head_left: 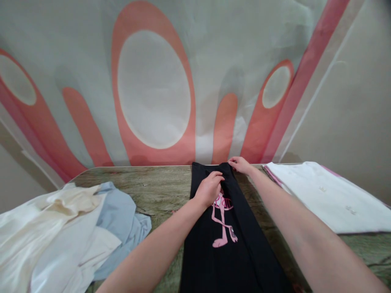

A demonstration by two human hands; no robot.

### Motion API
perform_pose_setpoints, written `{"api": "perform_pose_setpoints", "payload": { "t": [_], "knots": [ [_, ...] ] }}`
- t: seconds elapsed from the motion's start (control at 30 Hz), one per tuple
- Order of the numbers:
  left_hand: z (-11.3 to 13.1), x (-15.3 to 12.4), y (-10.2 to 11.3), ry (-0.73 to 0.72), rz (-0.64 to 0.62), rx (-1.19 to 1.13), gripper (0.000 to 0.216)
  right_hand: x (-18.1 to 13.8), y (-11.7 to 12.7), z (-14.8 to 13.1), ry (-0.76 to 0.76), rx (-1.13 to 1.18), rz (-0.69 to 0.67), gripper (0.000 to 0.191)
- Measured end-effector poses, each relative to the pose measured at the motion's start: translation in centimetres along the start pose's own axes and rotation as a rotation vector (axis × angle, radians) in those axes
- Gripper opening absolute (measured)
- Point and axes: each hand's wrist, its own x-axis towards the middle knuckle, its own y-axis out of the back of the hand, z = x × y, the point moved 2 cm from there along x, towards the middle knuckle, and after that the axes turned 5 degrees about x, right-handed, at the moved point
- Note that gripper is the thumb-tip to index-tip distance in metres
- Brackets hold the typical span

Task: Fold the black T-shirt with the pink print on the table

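Black garment [232,252]: laid flat in a long, narrow strip down the middle of the table [159,183], running from the near edge to the far edge. A pink cartoon print [222,224] faces up, about halfway along.

Handling, as judged: thin knit cloth – light, limp and not fragile. It will sag and crease wherever it is unsupported, and the wood grain should keep it from sliding much. The best hold is a pinch at the far corners or along the far hem, since the middle offers no edge to take.

Left hand [209,188]: resting on the cloth just above the print, fingers curled downward. Whether they pinch a fold or only press cannot be told.

Right hand [241,165]: at the far right corner, fingertips closed on the hem.

Surroundings: a loose pile [61,228] of white and cream clothes lies to the left with a pale blue piece [122,215] in it, near the strip but not touching. To the right lies a white garment [324,199], spread smooth. Behind the table hangs a backdrop [152,89] – grey with orange ovals.
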Motion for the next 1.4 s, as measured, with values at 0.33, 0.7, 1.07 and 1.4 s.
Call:
{"api": "perform_pose_setpoints", "payload": {
  "t": [0.33,0.7,1.07,1.4],
  "knots": [
    [-0.3,-0.8,-0.7,0.129,-0.08,0.037,0.025,0.1,-0.6,0.0,-0.084,-0.1,0.131,0.014],
    [-1.2,-0.3,-0.6,0.203,0.043,-0.124,0.017,-5.9,0.1,-5.1,-0.009,-0.136,0.224,0.019],
    [-1.5,-0.4,-0.7,0.151,0.057,-0.113,0.016,-19.8,-0.7,-13.4,0.083,-0.198,-0.217,0.012],
    [-1.3,-0.8,-0.7,0.136,0.021,-0.027,0.016,-21.2,-1.6,-12.1,-0.056,-0.315,-0.19,0.012]
  ]
}}
